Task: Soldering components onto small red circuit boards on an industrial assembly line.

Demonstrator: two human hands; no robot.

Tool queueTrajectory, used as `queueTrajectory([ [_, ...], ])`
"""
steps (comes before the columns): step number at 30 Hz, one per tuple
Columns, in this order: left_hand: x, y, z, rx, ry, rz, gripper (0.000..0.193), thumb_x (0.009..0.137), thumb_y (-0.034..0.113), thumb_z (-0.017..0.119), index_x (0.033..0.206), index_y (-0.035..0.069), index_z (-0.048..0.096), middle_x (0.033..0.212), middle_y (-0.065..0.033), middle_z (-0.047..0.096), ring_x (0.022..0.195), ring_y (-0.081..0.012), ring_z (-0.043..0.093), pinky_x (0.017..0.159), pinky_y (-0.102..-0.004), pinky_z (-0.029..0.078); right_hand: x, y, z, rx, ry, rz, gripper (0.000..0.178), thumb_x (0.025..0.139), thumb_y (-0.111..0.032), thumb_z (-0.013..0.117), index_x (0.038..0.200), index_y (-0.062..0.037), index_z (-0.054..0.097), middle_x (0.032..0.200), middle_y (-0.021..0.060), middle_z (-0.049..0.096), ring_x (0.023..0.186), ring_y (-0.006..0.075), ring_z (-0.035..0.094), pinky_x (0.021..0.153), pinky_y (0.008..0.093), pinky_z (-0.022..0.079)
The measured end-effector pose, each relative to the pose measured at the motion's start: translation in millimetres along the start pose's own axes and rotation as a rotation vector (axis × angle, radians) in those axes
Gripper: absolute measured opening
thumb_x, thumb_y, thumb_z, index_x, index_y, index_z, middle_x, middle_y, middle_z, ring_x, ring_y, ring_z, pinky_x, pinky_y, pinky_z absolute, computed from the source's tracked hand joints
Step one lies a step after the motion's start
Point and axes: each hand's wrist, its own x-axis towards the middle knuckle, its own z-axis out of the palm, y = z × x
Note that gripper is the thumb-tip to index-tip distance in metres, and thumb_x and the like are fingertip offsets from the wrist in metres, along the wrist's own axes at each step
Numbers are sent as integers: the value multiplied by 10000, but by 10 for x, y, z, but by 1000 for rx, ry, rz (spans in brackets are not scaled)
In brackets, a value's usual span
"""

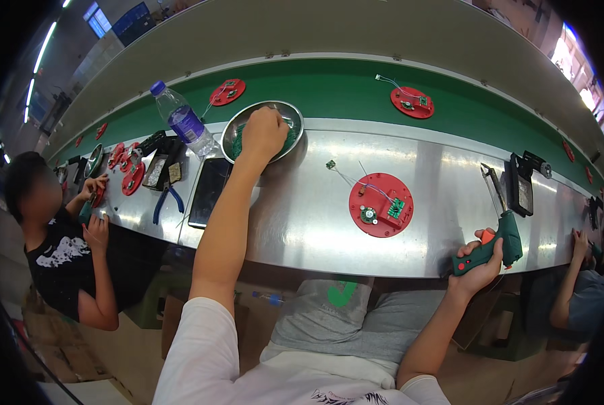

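Observation:
My left hand (264, 133) reaches down into a steel bowl (298, 145) that holds a heap of small green pieces (291, 138). Its fingers curl downward, and their tips are hidden by the back of the hand. My right hand (481, 268) is wrapped round the grip of a green soldering gun (509, 243) with an orange trigger, its long metal tip pointing away from me. Between the hands, a round red plate (381, 205) lies on the steel bench, carrying a small green circuit board (396, 208), a round part and thin wires.
A water bottle (184, 121) and a black phone (211, 192) stand and lie left of my arm, near blue-handled pliers (169, 202). More red plates (412, 102) rest on the green strip behind. A black box (520, 185) sits beyond the gun. Co-workers (59, 236) sit at both sides.

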Motion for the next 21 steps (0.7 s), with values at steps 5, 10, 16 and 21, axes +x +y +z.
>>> queueTrajectory([
  [5,22,106,-77,-197,140,154,117,880,83,618,902,-7,691,928,-205,683,891,-383,663,802,-462,518,2,-20,-4,-5,-27,-22,358,1035,-327,433,1048,6,562,914,115,576,514,124,504,460,271,417],
  [10,-64,496,-240,-460,153,270,49,887,5,625,925,-12,650,793,-164,684,720,-313,679,668,-364,517,-26,-27,16,11,-89,5,366,1027,-335,440,1083,10,548,907,118,578,492,149,501,449,289,409],
  [16,-292,965,-393,-563,130,412,51,859,-11,626,906,0,642,767,-125,666,659,-236,644,609,-305,488,-11,-30,-13,13,-87,0,360,1015,-322,452,1088,16,553,883,123,583,494,151,510,443,294,418],
  [21,-522,1211,-318,-627,-84,586,265,768,99,706,1015,12,661,794,-123,623,660,-236,606,609,-319,489,-19,-35,-3,-11,-85,1,322,1029,-306,433,1072,-8,547,900,99,578,502,124,497,443,276,410],
])
